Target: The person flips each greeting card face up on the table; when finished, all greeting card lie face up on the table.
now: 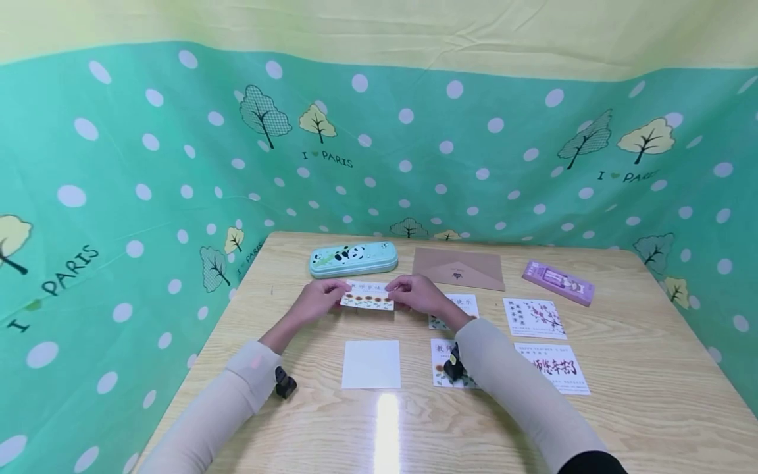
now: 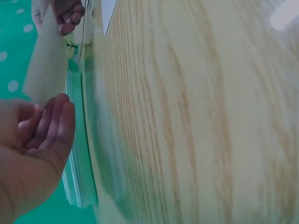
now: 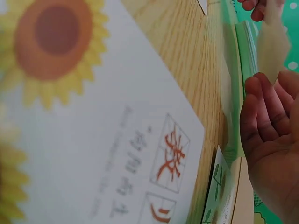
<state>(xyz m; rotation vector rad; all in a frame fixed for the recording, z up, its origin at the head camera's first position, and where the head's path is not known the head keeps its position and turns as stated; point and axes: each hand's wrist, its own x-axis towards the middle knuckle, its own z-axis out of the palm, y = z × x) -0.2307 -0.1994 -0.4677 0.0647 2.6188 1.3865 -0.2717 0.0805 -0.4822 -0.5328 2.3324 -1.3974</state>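
Note:
Between both hands a white card [image 1: 367, 296] with a row of sunflowers and printed characters is held up above the table, tilted. My left hand [image 1: 324, 298] pinches its left edge; my right hand [image 1: 418, 293] pinches the right edge. In the left wrist view the card's pale back [image 2: 46, 65] spans from the fingers to the other hand. The right wrist view shows the right hand [image 3: 273, 135] with its thumb and fingers at the card's edge. Below the hands lies a blank white card [image 1: 371, 365].
Sunflower cards [image 1: 441, 362] lie partly beneath the right arm. Farther right are a blossom card [image 1: 535, 318] and a card with red characters [image 1: 556, 368]. A panda pencil case [image 1: 353, 259], a brown envelope [image 1: 458, 266] and a purple box [image 1: 558, 282] line the back.

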